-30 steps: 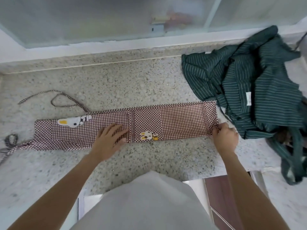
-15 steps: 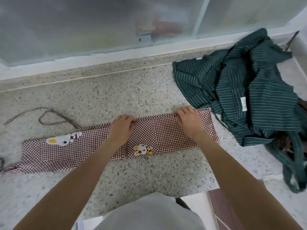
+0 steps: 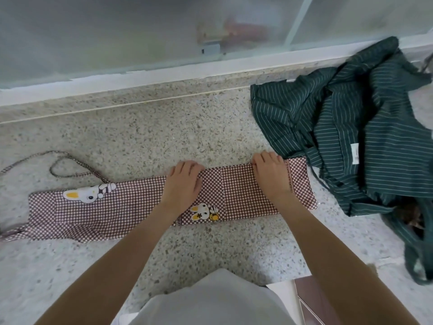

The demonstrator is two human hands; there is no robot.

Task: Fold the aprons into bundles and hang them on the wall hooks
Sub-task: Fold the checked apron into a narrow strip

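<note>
A brown-and-white checked apron (image 3: 121,207) with rabbit patches lies folded into a long strip across the speckled stone counter (image 3: 164,127). Its thin ties (image 3: 61,165) trail off at the left. My left hand (image 3: 184,181) rests near the strip's middle, fingers curled over its far edge. My right hand (image 3: 271,174) sits close to the strip's right end, fingertips pinching the same far edge. A dark green striped apron (image 3: 356,127) lies crumpled at the right, overlapping the checked strip's right end.
A frosted sliding window (image 3: 140,31) with a white sill runs along the back of the counter. The green apron's straps (image 3: 417,256) hang over the counter's front right edge. A brown cabinet front (image 3: 311,301) shows below the counter's front edge.
Both hands moved from the strip's near side up to its far edge, the right hand shifting left from the end. The strip has barely moved.
</note>
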